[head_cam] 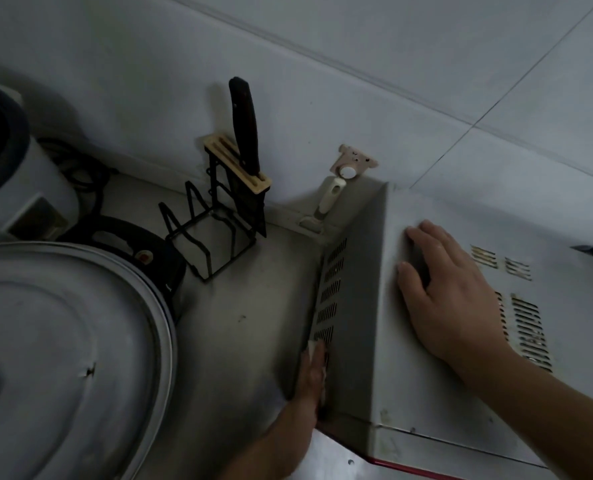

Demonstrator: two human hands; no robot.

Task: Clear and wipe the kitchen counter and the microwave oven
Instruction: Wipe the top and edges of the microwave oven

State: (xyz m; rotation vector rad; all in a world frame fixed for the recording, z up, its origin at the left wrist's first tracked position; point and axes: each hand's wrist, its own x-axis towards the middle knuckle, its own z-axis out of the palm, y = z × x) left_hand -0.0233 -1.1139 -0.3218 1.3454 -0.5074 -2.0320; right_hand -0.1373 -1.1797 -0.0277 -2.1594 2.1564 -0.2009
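A white microwave oven (pixel 437 386) fills the right side, seen from above, with vent slots on its top and left side. My right hand (pixel 450 292) lies flat on its top, fingers spread, holding nothing. My left hand (pixel 312 372) presses a small white cloth (pixel 311 348) against the vented left side panel, low down by the counter. The grey counter (pixel 253 327) runs between the microwave and the pots on the left.
A large metal pot lid (pixel 66 348) covers the lower left, with a black pressure cooker (pixel 139 251) and a white appliance (pixel 21 188) behind it. A black wire rack (pixel 215 230) holding a knife (pixel 244 129) stands by the tiled wall. A peeler (pixel 329 199) hangs from a wall hook.
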